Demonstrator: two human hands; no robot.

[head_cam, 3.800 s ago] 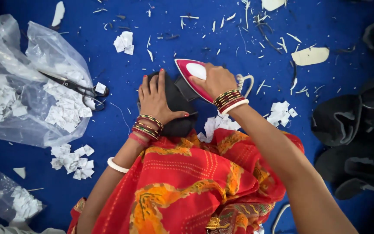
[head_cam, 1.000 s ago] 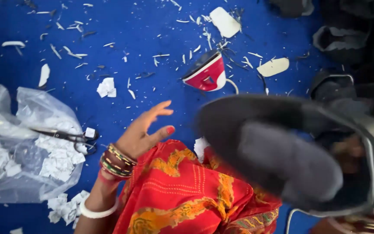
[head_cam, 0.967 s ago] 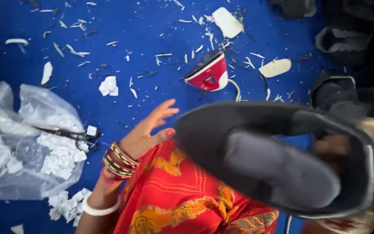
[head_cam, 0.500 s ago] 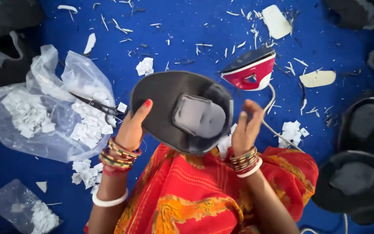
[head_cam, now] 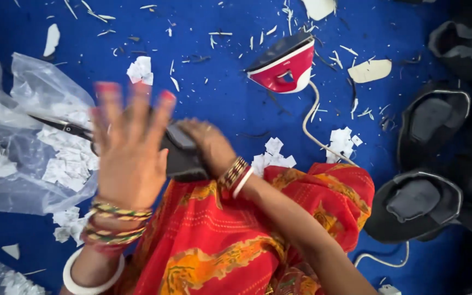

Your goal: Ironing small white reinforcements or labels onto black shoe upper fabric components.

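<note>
The left hand (head_cam: 129, 145), fingers spread and blurred, hovers above a black cap piece (head_cam: 181, 158) which the right hand (head_cam: 206, 145) grips against a red-draped lap, over a blue floor covering (head_cam: 219, 93) strewn with white scraps (head_cam: 140, 70), beside a red iron (head_cam: 285, 66).

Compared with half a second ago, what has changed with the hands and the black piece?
The left hand let go and rose, open and blurred. The black piece dropped to the lap, with the right hand now on top. The iron and scissors stayed.
</note>
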